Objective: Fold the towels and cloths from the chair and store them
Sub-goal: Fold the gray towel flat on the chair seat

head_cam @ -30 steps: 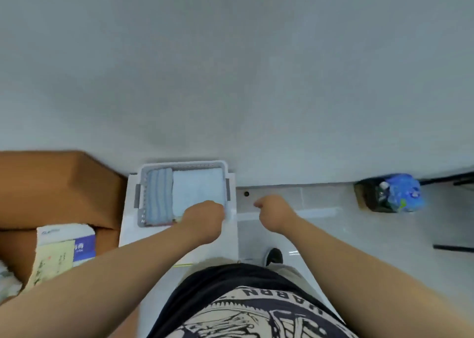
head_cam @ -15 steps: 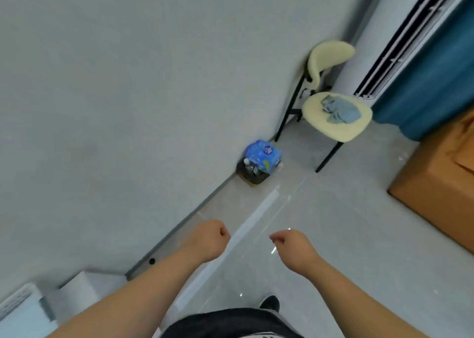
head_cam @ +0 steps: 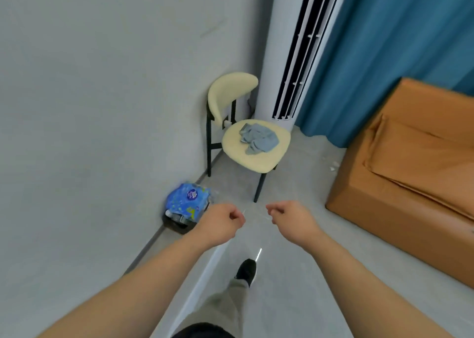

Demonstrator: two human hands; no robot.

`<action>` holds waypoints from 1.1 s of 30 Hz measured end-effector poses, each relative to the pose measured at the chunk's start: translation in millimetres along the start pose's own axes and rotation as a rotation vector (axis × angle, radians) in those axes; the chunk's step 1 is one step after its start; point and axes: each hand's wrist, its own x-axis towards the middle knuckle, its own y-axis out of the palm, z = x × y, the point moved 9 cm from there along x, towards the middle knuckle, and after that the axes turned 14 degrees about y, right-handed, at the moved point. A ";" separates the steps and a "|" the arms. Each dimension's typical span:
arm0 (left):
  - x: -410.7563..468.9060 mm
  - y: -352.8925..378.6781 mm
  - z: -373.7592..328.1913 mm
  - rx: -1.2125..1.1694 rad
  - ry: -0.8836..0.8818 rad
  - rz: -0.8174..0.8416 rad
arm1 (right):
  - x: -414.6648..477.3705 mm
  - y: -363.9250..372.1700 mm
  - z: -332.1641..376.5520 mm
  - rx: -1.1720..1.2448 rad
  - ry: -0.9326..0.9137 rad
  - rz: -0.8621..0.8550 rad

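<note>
Head view: two bare forearms are extended from the bottom corners toward the middle of the frame. The left hand [head_cam: 222,224] is curled into a loose fist just below centre, nothing held in it. The right hand [head_cam: 291,219] is seen beside it, a little apart, fingers likewise curled inward and empty. Neither hand is touching anything.

A cream chair [head_cam: 250,149] with dark legs is set in the corner at upper centre, well beyond the hands. A crumpled grey-blue cloth [head_cam: 259,139] is left lying unfolded on the seat, toward its back half. The curved backrest is turned toward the grey wall [head_cam: 102,94] that fills the left of the frame.

A white standing air conditioner [head_cam: 289,50] is placed directly behind the chair, and a blue curtain [head_cam: 397,43] is hung across the upper right. A brown box [head_cam: 410,178] is positioned at the right edge, on the floor [head_cam: 295,273].

Against the wall, left of centre and just beyond the left hand, a dark bin [head_cam: 177,222] is seen on the floor, with a blue packet [head_cam: 188,201] resting on top of it.

At lower centre, a trouser leg [head_cam: 225,304] and a dark shoe [head_cam: 246,271] are shown stepping forward on the pale floor.
</note>
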 end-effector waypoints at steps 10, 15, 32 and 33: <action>261.1 21.9 -89.7 -0.085 -0.059 0.014 | 182.3 -179.9 12.2 -0.104 0.027 -0.023; 370.6 40.8 -135.7 -0.113 -0.069 -0.015 | 269.0 -252.0 -1.4 -0.120 0.026 -0.014; 523.9 68.7 -137.6 -0.317 -0.460 -0.398 | 524.7 -363.2 48.1 -0.315 -0.287 0.275; 530.8 66.4 -129.2 -0.333 -0.484 -0.420 | 537.4 -357.4 53.5 -0.334 -0.303 0.313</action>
